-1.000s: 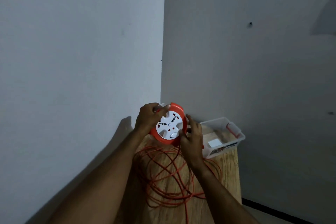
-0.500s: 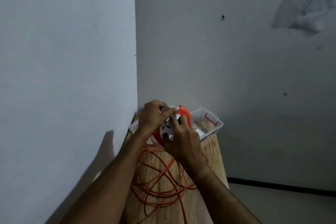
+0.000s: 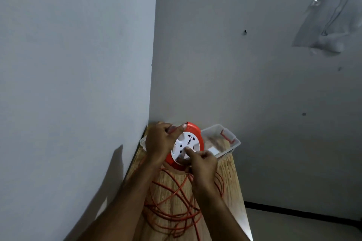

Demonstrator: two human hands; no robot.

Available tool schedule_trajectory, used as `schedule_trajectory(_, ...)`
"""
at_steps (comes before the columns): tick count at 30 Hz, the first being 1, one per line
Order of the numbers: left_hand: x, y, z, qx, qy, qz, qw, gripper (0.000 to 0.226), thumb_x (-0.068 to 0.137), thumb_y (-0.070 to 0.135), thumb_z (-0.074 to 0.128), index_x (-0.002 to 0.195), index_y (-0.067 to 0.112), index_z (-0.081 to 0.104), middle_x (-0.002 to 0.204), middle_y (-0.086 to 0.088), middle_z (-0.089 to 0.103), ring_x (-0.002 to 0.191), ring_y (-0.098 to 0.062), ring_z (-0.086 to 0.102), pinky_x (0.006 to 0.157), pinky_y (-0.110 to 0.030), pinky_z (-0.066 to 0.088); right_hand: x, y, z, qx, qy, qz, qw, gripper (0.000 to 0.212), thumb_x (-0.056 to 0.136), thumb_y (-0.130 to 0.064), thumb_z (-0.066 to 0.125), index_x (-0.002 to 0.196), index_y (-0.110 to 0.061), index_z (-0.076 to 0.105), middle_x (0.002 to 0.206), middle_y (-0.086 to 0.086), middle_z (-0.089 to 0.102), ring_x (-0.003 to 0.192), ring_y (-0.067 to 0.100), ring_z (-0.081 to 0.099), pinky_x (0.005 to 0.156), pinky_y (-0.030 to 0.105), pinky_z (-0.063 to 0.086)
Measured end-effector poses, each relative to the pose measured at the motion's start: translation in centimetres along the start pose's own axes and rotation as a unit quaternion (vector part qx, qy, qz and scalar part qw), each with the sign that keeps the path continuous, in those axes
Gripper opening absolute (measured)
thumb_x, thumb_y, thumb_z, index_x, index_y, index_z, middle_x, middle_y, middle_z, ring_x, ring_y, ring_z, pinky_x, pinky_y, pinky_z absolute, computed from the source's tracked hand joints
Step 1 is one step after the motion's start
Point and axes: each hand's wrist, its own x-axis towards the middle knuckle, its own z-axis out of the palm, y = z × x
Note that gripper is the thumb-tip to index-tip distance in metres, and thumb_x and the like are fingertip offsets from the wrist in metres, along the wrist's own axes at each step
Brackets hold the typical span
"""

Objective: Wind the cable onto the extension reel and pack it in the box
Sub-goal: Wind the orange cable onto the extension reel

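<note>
My left hand [image 3: 159,143] grips the orange reel [image 3: 188,146] by its left rim above the far end of the wooden table [image 3: 231,186], while my right hand [image 3: 201,164], fingers curled, presses a fingertip to its white socket face. Loose orange cable [image 3: 172,211] sprawls nearer; the clear box [image 3: 225,143] sits just behind the reel.

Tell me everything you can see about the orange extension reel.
The extension reel is a round drum, seemingly plastic, with an orange rim and a white face bearing dark socket holes. It is held up, tilted, face toward the camera, above the wooden table and in front of the clear box. The left hand grips its upper left edge; the right hand presses its lower face. Loose orange cable trails below it.
</note>
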Motion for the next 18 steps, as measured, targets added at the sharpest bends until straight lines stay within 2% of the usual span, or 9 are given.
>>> schedule_trajectory(1, 0.1, -0.2, -0.3, -0.005, -0.006, -0.005, 1.000, 0.051, 0.082, 0.063, 0.072, 0.064, 0.015, 0.070, 0.062, 0.007, 0.067, 0.059, -0.011, 0.063, 0.057, -0.030, 0.052, -0.3, 0.2, -0.4, -0.098, 0.014, -0.124, 0.987, 0.020, 0.085, -0.013, 0.080, 0.090, -0.007, 0.061, 0.080, 0.010, 0.074, 0.067, 0.021, 0.074, 0.054, 0.035, 0.056)
schedule_trajectory(2, 0.3, -0.3, -0.6, -0.005, -0.017, -0.006, 1.000, 0.052, 0.082, 0.064, 0.072, 0.060, 0.016, 0.068, 0.058, 0.008, 0.066, 0.056, -0.009, 0.062, 0.054, -0.027, 0.050, -0.5, 0.2, -0.7, -0.207, 0.028, -0.258, 0.943, 0.018, 0.085, -0.014, 0.079, 0.089, -0.013, 0.061, 0.081, 0.002, 0.072, 0.069, 0.012, 0.072, 0.058, 0.030, 0.058)
schedule_trajectory(4, 0.5, 0.0, -1.2, -0.005, -0.046, -0.003, 0.999, 0.055, 0.082, 0.061, 0.074, 0.051, 0.019, 0.058, 0.048, 0.011, 0.058, 0.048, -0.005, 0.056, 0.049, -0.016, 0.040, -0.5, 0.0, -1.3, -0.355, 0.021, -0.449, 0.820, 0.021, 0.083, -0.014, 0.080, 0.098, -0.017, 0.065, 0.095, -0.005, 0.069, 0.081, 0.006, 0.067, 0.067, 0.020, 0.057)
schedule_trajectory(6, 0.8, 0.6, -1.3, -0.009, -0.067, 0.001, 0.998, 0.054, 0.082, 0.060, 0.075, 0.050, 0.020, 0.056, 0.046, 0.010, 0.055, 0.047, -0.006, 0.054, 0.051, -0.016, 0.039, -0.5, -0.1, -1.4, -0.456, -0.031, -0.513, 0.726, 0.041, 0.079, -0.011, 0.080, 0.116, -0.017, 0.065, 0.114, 0.003, 0.065, 0.099, 0.018, 0.065, 0.077, 0.028, 0.059)
schedule_trajectory(8, 0.9, 1.1, -1.3, -0.006, -0.074, 0.000, 0.997, 0.052, 0.081, 0.062, 0.074, 0.054, 0.019, 0.059, 0.050, 0.007, 0.058, 0.051, -0.008, 0.057, 0.056, -0.022, 0.047, -0.8, -0.5, -1.4, -0.536, -0.048, -0.525, 0.659, 0.058, 0.073, -0.015, 0.082, 0.127, -0.020, 0.061, 0.123, 0.009, 0.060, 0.108, 0.025, 0.061, 0.080, 0.040, 0.059)
schedule_trajectory(10, 1.0, 1.4, -1.3, -0.010, -0.082, -0.005, 0.997, 0.053, 0.081, 0.062, 0.074, 0.053, 0.021, 0.058, 0.048, 0.008, 0.057, 0.050, -0.007, 0.056, 0.058, -0.023, 0.048, -1.1, -1.1, -1.4, -0.582, -0.018, -0.512, 0.631, 0.066, 0.071, -0.029, 0.084, 0.132, -0.023, 0.060, 0.126, 0.011, 0.057, 0.106, 0.026, 0.062, 0.080, 0.040, 0.059)
schedule_trajectory(12, 0.8, 1.9, -1.2, -0.017, -0.091, -0.004, 0.996, 0.053, 0.081, 0.061, 0.075, 0.051, 0.022, 0.057, 0.046, 0.010, 0.056, 0.048, -0.005, 0.054, 0.055, -0.020, 0.044, -1.3, -1.6, -1.4, -0.604, 0.018, -0.502, 0.619, 0.073, 0.067, -0.040, 0.088, 0.133, -0.022, 0.061, 0.125, 0.012, 0.058, 0.096, 0.025, 0.067, 0.076, 0.037, 0.058)
schedule_trajectory(16, 0.5, 2.3, -1.0, -0.010, -0.079, 0.022, 0.997, 0.046, 0.080, 0.062, 0.075, 0.061, 0.021, 0.067, 0.058, 0.011, 0.061, 0.059, -0.009, 0.060, 0.058, -0.021, 0.047, -1.2, -2.1, -1.3, -0.571, 0.002, -0.517, 0.638, 0.073, 0.058, -0.033, 0.094, 0.122, -0.014, 0.067, 0.111, 0.013, 0.064, 0.068, 0.021, 0.068, 0.053, 0.026, 0.057)
schedule_trajectory(18, 0.5, 2.2, -1.0, -0.009, -0.069, 0.031, 0.997, 0.044, 0.078, 0.063, 0.076, 0.064, 0.022, 0.067, 0.062, 0.012, 0.061, 0.063, -0.009, 0.060, 0.060, -0.023, 0.049, -0.6, -2.1, -1.4, -0.555, -0.020, -0.513, 0.654, 0.068, 0.059, -0.034, 0.095, 0.119, -0.014, 0.070, 0.105, 0.011, 0.071, 0.065, 0.020, 0.071, 0.052, 0.023, 0.057)
